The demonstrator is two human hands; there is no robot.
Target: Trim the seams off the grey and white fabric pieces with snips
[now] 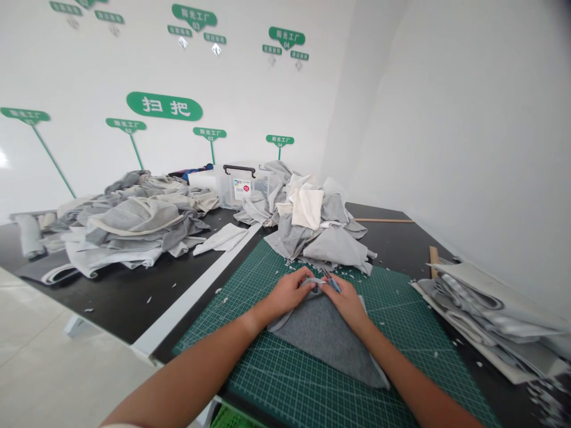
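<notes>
black table [134, 294], green cutting mat [254, 368], cloth piles [134, 217], clear box [226, 193]

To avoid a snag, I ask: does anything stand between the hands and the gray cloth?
Nothing visible does: the left hand and right hand pinch the gray cloth at its far edge; the right also holds scissors.

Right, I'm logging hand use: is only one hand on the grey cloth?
No: the left hand and right hand both hold the grey cloth at its far edge.
</notes>
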